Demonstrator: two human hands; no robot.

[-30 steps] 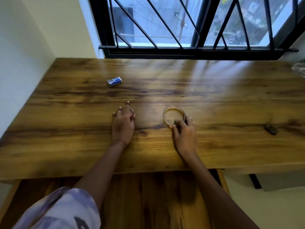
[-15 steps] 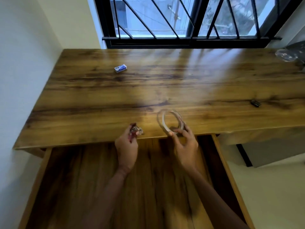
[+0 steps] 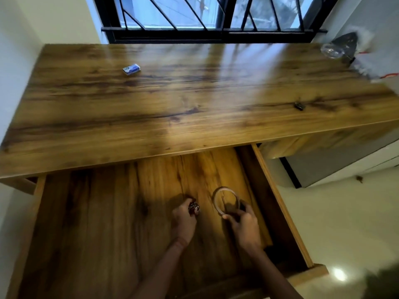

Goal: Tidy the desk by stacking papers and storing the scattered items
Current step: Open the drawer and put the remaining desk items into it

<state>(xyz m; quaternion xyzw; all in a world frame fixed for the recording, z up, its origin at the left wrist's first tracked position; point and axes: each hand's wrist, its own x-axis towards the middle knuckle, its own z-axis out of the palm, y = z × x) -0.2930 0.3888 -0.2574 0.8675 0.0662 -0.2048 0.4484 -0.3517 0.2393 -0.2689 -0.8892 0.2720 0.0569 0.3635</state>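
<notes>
Wooden drawer [image 3: 108, 212] open; left hand [image 3: 184, 223] fingers pinch small metal item [image 3: 194, 207], right hand [image 3: 244, 228] fingers grip tape ring [image 3: 224, 201] alongside.

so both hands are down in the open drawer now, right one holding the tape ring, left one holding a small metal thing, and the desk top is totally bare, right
Not quite: the desk top isn't bare. The head view shows a small blue-and-white box at its far left and a small dark object toward the right. The rest holds: right hand holds the tape ring, left hand the small metal item, in the open drawer.
</notes>
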